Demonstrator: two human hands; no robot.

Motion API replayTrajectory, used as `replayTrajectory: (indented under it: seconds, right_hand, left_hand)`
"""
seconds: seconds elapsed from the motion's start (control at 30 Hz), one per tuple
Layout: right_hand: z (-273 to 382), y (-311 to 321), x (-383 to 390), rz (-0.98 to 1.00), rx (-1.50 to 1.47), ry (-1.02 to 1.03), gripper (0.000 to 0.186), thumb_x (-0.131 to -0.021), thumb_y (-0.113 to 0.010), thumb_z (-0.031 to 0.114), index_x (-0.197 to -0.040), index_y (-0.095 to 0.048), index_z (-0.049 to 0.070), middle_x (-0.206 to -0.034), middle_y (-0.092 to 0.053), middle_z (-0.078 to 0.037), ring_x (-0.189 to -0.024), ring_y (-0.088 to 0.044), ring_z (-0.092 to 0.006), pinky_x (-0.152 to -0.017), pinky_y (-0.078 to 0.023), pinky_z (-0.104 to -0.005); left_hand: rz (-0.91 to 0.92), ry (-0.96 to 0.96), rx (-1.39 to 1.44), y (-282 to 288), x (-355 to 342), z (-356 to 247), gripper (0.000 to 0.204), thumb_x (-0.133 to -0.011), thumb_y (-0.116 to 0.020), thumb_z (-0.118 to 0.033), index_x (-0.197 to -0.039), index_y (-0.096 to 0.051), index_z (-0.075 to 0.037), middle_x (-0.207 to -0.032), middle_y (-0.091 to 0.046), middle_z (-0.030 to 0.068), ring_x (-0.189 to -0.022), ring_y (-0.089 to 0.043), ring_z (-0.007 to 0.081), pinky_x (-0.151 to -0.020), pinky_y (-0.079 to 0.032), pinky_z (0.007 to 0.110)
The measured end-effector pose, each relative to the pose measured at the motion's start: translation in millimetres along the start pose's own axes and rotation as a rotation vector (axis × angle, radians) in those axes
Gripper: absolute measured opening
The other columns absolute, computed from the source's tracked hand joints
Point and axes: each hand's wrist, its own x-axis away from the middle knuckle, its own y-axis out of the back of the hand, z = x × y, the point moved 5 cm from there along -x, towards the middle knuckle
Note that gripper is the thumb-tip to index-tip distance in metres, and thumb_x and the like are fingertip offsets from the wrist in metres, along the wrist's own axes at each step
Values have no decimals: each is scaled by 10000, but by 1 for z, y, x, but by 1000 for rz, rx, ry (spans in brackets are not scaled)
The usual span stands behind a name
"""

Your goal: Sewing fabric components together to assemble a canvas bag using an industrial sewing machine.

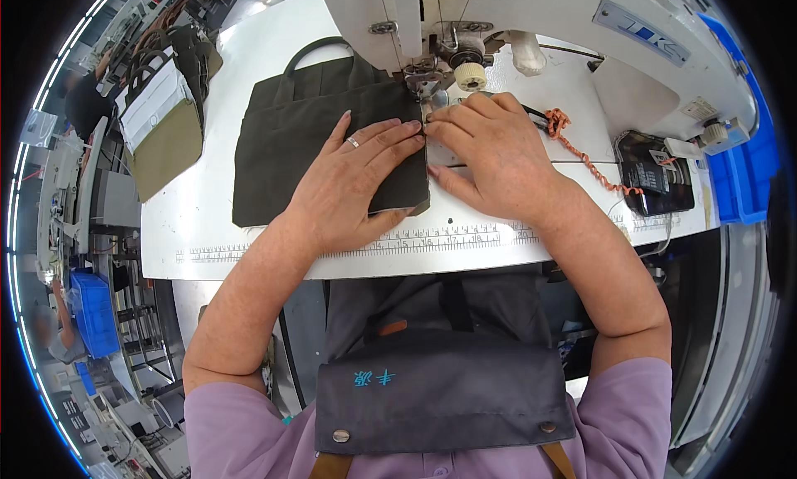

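A dark olive fabric bag (290, 155) with a loop handle lies flat on the white sewing table (199, 251). Its right edge runs up to the needle area of the white sewing machine (672, 31). My left hand (349, 172), a ring on one finger, rests spread on the bag, fingertips close to that edge. My right hand (498, 155) sits just across the edge, its fingertips bent together against the fabric below the presser foot. What those fingertips pinch, if anything, is mostly hidden.
A measuring scale (432, 240) runs along the table's front. Right of my hand, an orange coiled cord (581, 151) leads to a black phone-like device (656, 176). More bag pieces (166, 130) hang at the left; a blue bin (739, 172) stands far right.
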Motion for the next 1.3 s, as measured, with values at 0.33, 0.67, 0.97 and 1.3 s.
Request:
replayTrajectory:
  seconds: [0.33,0.67,0.97,1.3]
  right_hand:
    - [3,-2,-2,28,-4,-1,382,-851,-735,301,-1139,-722,51,-1153,-661,-51,-1031,-581,-226,-883,-432,-387]
    - [-4,-10,-13,73,93,-63,424,-850,-723,280,-1193,-699,32,-1078,-649,-76,-999,-622,-241,-855,-460,-392]
    - [-12,-6,-4,37,-27,-113,377,-856,-718,247,-1187,-684,71,-1065,-615,-97,-910,-644,-295,-761,-515,-417]
    - [-8,4,5,52,-384,51,135,-738,-659,92,-832,-754,82,-727,-615,-46,-655,-641,-285,-600,-506,-428]
  left_hand:
    - [-34,8,60,-5,4,10,736,-716,-751,-227,-1423,-575,-122,-1557,-474,87,-1480,-403,299,-1251,-186,598]
    - [-51,38,39,-10,-15,29,678,-764,-751,-259,-1406,-586,-111,-1559,-464,100,-1490,-383,296,-1259,-166,594]
    - [-94,23,-14,-10,-19,34,651,-798,-747,-264,-1414,-580,-131,-1540,-487,97,-1487,-392,285,-1265,-151,584]
    - [-330,-292,103,2,-9,11,224,-729,-828,-47,-945,-781,-84,-952,-711,38,-849,-673,233,-770,-546,375]
